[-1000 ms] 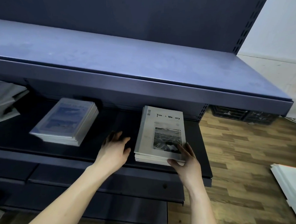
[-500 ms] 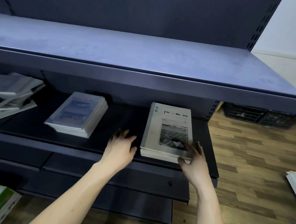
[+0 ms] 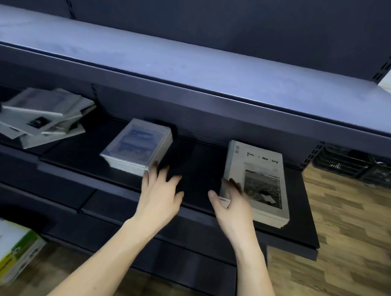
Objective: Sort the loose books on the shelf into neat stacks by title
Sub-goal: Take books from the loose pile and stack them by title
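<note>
Down at the front, both forearms reach in over the dark shelf (image 3: 212, 162). The left hand (image 3: 159, 194) has its fingers spread and relaxed, gripping nothing, with the fingertips just touching the near corner of the blue-cover stack (image 3: 136, 147). The right hand (image 3: 232, 205) is loose too, thumb out, fingers lying against the near-left edge of the grey stack (image 3: 256, 180); can't really call that a grip, it's more of a nudge.

The grey stack sits toward the right end of the shelf, squared up, long axis running front to back, with the title end pointing away toward the back panel. The blue-cover stack is mid-shelf, also neat, but turned so its long axis angles back and to the right.

Further left and deeper in there's a messy pile of loose books (image 3: 42, 117), fanned out at all angles, no single direction to them.

A white and green box (image 3: 5, 248) sits on the wood floor (image 3: 344, 223) at bottom left, and black crates (image 3: 356, 165) sit far right.
</note>
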